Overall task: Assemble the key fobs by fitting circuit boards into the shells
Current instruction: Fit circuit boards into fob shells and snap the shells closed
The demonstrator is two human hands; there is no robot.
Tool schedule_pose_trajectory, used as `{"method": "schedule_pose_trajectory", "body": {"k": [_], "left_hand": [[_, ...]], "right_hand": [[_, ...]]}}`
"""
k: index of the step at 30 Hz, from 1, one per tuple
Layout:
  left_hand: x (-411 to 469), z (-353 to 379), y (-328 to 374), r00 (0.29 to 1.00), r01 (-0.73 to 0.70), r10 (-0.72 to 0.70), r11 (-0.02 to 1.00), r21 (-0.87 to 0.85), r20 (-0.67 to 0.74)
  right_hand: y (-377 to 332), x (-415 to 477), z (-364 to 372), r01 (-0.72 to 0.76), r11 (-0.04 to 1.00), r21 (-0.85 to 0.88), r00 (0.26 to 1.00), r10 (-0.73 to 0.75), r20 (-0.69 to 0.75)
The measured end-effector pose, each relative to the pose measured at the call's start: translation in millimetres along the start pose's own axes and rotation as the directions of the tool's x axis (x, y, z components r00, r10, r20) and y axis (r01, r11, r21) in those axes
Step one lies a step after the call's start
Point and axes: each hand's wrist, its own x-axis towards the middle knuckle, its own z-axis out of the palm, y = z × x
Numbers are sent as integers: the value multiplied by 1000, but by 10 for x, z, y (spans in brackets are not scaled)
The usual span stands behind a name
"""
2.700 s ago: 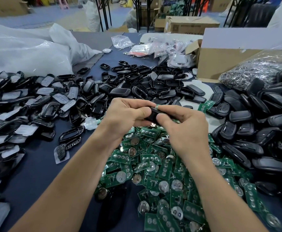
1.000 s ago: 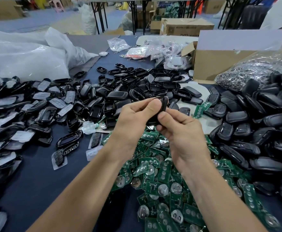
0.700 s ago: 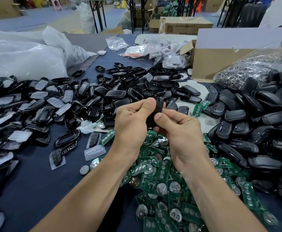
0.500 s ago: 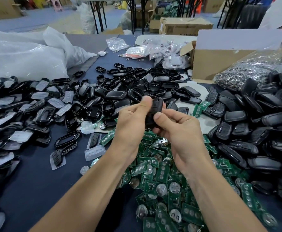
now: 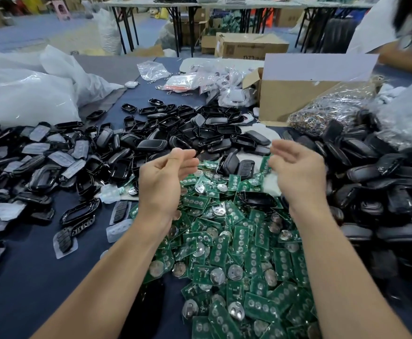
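On the bench, a heap of black shells lies left of your left hand, which hovers with its fingers loosely curled, holding nothing. The green circuit boards spread beneath and between both hands, with two loose shells lying in the gap just beyond. Your right hand is likewise relaxed and empty, with a second shell heap to its right.

I see glossy black plastic shells, green circuit boards bearing shiny metal discs, and a matt, dark bench cloth.
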Motion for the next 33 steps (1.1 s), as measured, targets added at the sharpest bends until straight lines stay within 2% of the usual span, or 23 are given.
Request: {"method": "schedule_pose_trajectory", "body": {"k": [1, 3, 5, 7, 9, 12, 14, 19, 22, 25, 28, 31, 33], "left_hand": [[14, -14, 4, 1000, -10, 10, 1000, 5, -17], [40, -37, 19, 999, -14, 14, 1000, -11, -41], [61, -55, 23, 999, -12, 11, 1000, -16, -50], [75, -62, 7, 999, -13, 14, 1000, 11, -51], [89, -65, -19, 999, -11, 13, 999, 41, -49], [106, -56, -42, 999, -9, 12, 998, 66, -42], [110, -52, -49, 999, -17, 21, 996, 83, -38], [119, -84, -65, 999, -31, 37, 991, 129, -39], [121, -87, -66, 999, -27, 31, 990, 140, -33], [115, -84, -72, 999, -33, 37, 989, 144, -25], [109, -85, -61, 999, -36, 39, 988, 153, -18], [94, -76, -44, 999, -30, 32, 987, 155, -9], [84, -72, -31, 1000, -29, 31, 986, 164, -6]], "right_hand": [[30, 10, 50, 63, 977, -205, 998, -57, 35], [78, 46, 118, 135, 844, -519, 989, -79, 128], [93, 63, 183, 188, 685, -704, 975, -46, 216], [76, 62, 216, 279, 553, -785, 951, -49, 304], [60, 44, 223, 334, 564, -755, 934, -92, 345], [48, -42, 250, 330, 752, -571, 921, -122, 370], [50, -91, 304, 331, 781, -530, 904, -101, 415], [32, -64, 320, 342, 711, -615, 885, -25, 464], [71, -52, 281, 312, 694, -648, 903, -5, 429], [119, -14, 183, 304, 578, -757, 932, -16, 361], [105, 4, 119, 344, 521, -781, 914, 7, 406], [66, 16, 105, 320, 526, -788, 917, 35, 397], [79, 24, 52, 246, 531, -811, 953, 18, 301]]}}
